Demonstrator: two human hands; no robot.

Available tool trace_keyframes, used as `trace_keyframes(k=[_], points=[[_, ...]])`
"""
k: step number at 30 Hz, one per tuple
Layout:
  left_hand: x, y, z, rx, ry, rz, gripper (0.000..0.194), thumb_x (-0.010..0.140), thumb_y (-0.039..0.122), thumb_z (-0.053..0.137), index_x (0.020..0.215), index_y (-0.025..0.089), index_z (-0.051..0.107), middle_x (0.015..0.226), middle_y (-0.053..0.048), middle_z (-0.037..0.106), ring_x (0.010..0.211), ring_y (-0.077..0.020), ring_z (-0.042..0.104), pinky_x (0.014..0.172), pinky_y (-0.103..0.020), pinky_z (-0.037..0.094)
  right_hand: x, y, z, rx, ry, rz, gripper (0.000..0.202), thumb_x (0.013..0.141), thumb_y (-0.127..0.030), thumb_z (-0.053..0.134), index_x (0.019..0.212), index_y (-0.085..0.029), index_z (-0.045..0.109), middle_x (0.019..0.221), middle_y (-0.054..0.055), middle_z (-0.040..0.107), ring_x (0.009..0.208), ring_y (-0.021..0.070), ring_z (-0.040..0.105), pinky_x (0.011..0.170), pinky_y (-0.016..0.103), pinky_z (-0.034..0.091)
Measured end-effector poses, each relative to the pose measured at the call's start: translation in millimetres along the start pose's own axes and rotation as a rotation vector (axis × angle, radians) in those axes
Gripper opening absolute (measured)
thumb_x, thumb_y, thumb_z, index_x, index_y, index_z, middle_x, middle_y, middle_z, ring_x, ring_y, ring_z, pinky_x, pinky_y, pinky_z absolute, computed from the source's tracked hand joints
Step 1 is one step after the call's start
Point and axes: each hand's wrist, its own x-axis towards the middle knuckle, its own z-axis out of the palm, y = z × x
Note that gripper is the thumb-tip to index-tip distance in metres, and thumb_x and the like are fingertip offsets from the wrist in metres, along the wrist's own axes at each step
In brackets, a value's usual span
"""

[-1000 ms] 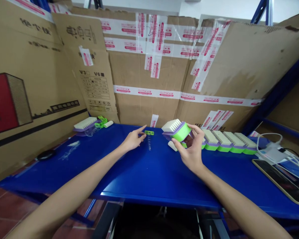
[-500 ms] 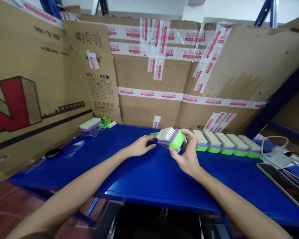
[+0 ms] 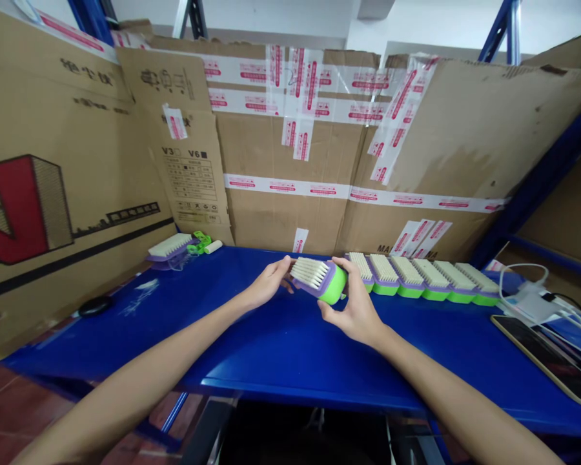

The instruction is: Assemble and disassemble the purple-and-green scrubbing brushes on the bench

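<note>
A brush with cream bristles and a purple and green body (image 3: 330,283) is held tilted above the blue table, its bristles facing up and toward me. My right hand (image 3: 357,303) grips its green right end between thumb and fingers. At the brush's left end, my left hand (image 3: 271,283) has its fingers bent close together against the edge; what they pinch, if anything, is too small to make out. Just right of the held brush, a row of several similar brushes (image 3: 409,278) lies bristles up along the back of the table.
At the back left lie another brush (image 3: 170,247), green plastic parts (image 3: 201,243) and a small cream roll (image 3: 214,247). A black ring-shaped object (image 3: 95,305) is near the left edge. On the right are a phone (image 3: 547,355) and white cables (image 3: 527,284). Cardboard walls (image 3: 290,213) enclose the table (image 3: 271,349).
The held brush has turned and dropped slightly, showing more of its bristle face. My left hand's fingers have closed in at its left end. The view has shifted slightly.
</note>
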Motion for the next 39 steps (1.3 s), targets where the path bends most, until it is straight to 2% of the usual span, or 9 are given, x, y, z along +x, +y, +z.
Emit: trace_keyframes(k=[6, 12, 15, 18, 21, 24, 27, 33, 39], points=[[-9, -2, 11.8, -0.001, 0.026, -0.030, 0.079, 0.097, 0.095, 0.060, 0.120, 0.019, 0.063, 0.091, -0.003, 0.069, 0.074, -0.0172, 0.068, 0.065, -0.032, 0.064, 0, 6, 3, -0.009, -0.065, -0.039, 0.088, 0.095, -0.028, 0.078, 0.169, -0.028, 0.031, 0.158, 0.018, 0.055, 0.146, 0.0385, 0.063, 0.124, 0.063, 0.055], [-15, 3, 10.3, 0.225, 0.018, 0.080, 0.067, 0.107, 0.088, 0.050, 0.129, 0.024, 0.054, 0.104, -0.004, 0.069, 0.083, -0.0180, 0.066, 0.071, -0.032, 0.061, 3, 14, -1, -0.083, -0.096, -0.049, 0.079, 0.096, -0.042, 0.088, 0.159, -0.031, 0.040, 0.151, 0.017, 0.061, 0.138, 0.0399, 0.069, 0.113, 0.062, 0.063], [-15, 1, 3.9, 0.332, 0.044, 0.224, 0.074, 0.107, 0.086, 0.051, 0.144, 0.023, 0.048, 0.123, -0.012, 0.071, 0.101, -0.0231, 0.070, 0.085, -0.037, 0.063, 5, 11, -4, -0.107, -0.074, -0.060, 0.077, 0.096, -0.050, 0.089, 0.155, -0.030, 0.044, 0.147, 0.017, 0.065, 0.132, 0.0392, 0.073, 0.109, 0.060, 0.065], [-14, 5, -3.3, 0.502, 0.121, 0.434, 0.101, 0.096, 0.088, 0.070, 0.164, 0.024, 0.035, 0.152, -0.022, 0.060, 0.121, -0.0307, 0.069, 0.097, -0.046, 0.064, 6, 8, -5, -0.105, -0.025, -0.024, 0.077, 0.096, -0.055, 0.089, 0.154, -0.030, 0.046, 0.147, 0.016, 0.068, 0.130, 0.0387, 0.075, 0.109, 0.059, 0.065], [-15, 15, -6.1, 0.760, 0.134, 0.654, 0.121, 0.081, 0.082, 0.090, 0.173, 0.029, 0.031, 0.166, -0.023, 0.050, 0.138, -0.0388, 0.065, 0.113, -0.059, 0.061, 5, 8, -3, -0.096, -0.011, 0.017, 0.078, 0.095, -0.059, 0.089, 0.153, -0.028, 0.047, 0.144, 0.016, 0.071, 0.128, 0.0385, 0.076, 0.107, 0.057, 0.066], [-17, 22, -2.0, 0.988, 0.111, 0.783, 0.103, 0.093, 0.064, 0.090, 0.174, 0.030, 0.037, 0.165, -0.019, 0.055, 0.148, -0.0406, 0.062, 0.124, -0.064, 0.055, 4, 10, 0, -0.076, -0.020, 0.059, 0.077, 0.093, -0.060, 0.089, 0.151, -0.028, 0.049, 0.142, 0.016, 0.072, 0.124, 0.0376, 0.077, 0.101, 0.054, 0.067], [-19, 18, 4.9, 1.094, 0.095, 0.824, 0.098, 0.101, 0.048, 0.083, 0.180, 0.026, 0.030, 0.161, -0.020, 0.061, 0.144, -0.0399, 0.066, 0.122, -0.061, 0.058, 5, 12, 0, -0.068, -0.045, 0.070, 0.075, 0.091, -0.060, 0.091, 0.147, -0.028, 0.052, 0.138, 0.015, 0.074, 0.120, 0.0368, 0.078, 0.101, 0.054, 0.067], [-18, 8, 8.8, 1.173, 0.101, 0.939, 0.094, 0.108, 0.041, 0.075, 0.183, 0.024, 0.021, 0.168, -0.023, 0.058, 0.154, -0.0420, 0.059, 0.124, -0.064, 0.056, 9, 11, -5, -0.065, -0.077, 0.084, 0.076, 0.089, -0.060, 0.092, 0.145, -0.027, 0.052, 0.132, 0.013, 0.075, 0.114, 0.0352, 0.079, 0.099, 0.054, 0.067], [-15, 19, 1.7, 1.223, 0.107, 0.986, 0.082, 0.111, 0.023, 0.066, 0.183, 0.030, 0.027, 0.166, -0.018, 0.061, 0.156, -0.0394, 0.057, 0.129, -0.067, 0.053, 7, 20, 2, -0.133, -0.015, 0.000, 0.076, 0.091, -0.053, 0.093, 0.148, -0.028, 0.049, 0.141, 0.016, 0.065, 0.131, 0.0396, 0.070, 0.111, 0.062, 0.062]])
